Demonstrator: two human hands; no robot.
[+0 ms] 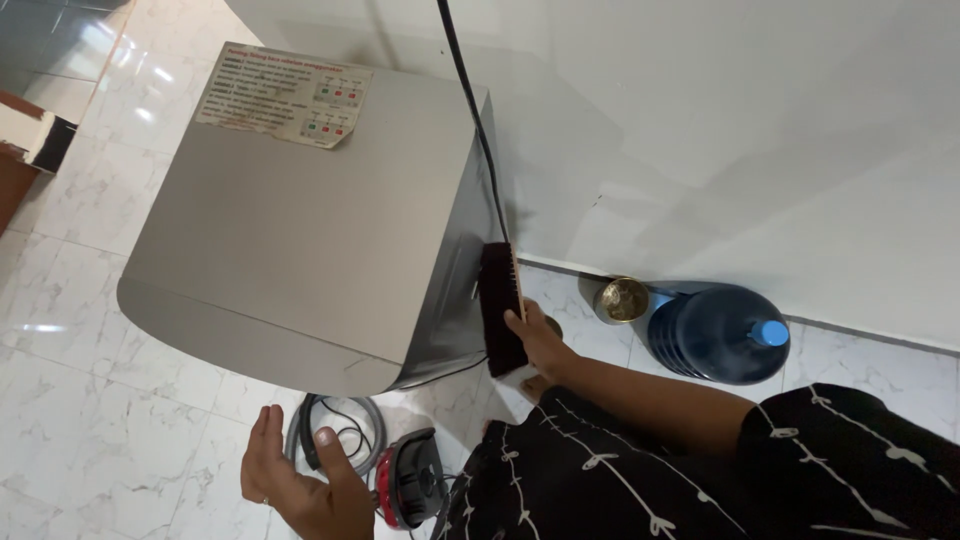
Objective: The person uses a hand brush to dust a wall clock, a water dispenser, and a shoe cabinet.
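Right hand grips bristly brush (dark)

— What are we looking down on here?

— We are seeing a glossy white marble-patterned tile floor catching bright glare at the upper left.

— And behind it?

— A plain white painted wall is running across the right, shadows falling over it. At the far left edge, a reddish-brown wooden furniture corner is showing.
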